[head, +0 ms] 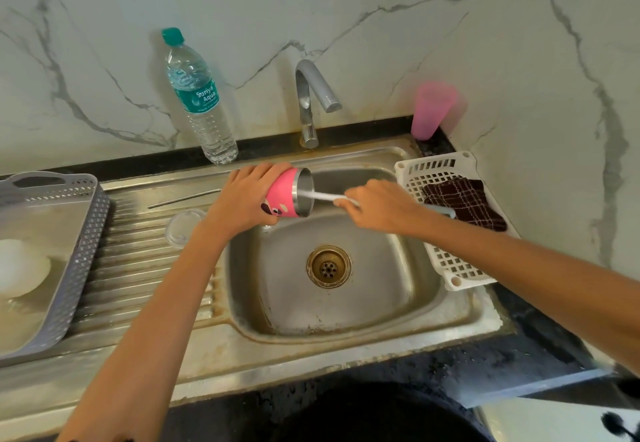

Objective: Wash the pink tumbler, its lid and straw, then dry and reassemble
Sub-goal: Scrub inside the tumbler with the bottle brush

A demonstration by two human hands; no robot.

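Grey plastic basket (86, 234) fills the left edge of the frame, with a blurred white rounded object (20, 267) inside. Right of it, on the ribbed steel drainboard (138, 268), a thin metal straw (183, 198) lies flat and a clear round lid (185, 227) sits just below it in the frame. A water bottle (201, 102) stands upright behind them, against the marble wall.

At centre, the left hand (242, 199) wraps its fingers and thumb around the pink tumbler (282, 196). The tumbler is tipped on its side over the upper-left corner of the sink (346, 303), with its mouth facing right. A thin white stem (325, 196) runs into that mouth, and the right hand (381, 206) pinches its outer end with curled fingers.

The tap (311, 95) rises above centre. At upper right stands a pink cup (433, 109). Below it, a white basket (450, 268) holds a dark checked cloth (464, 202).
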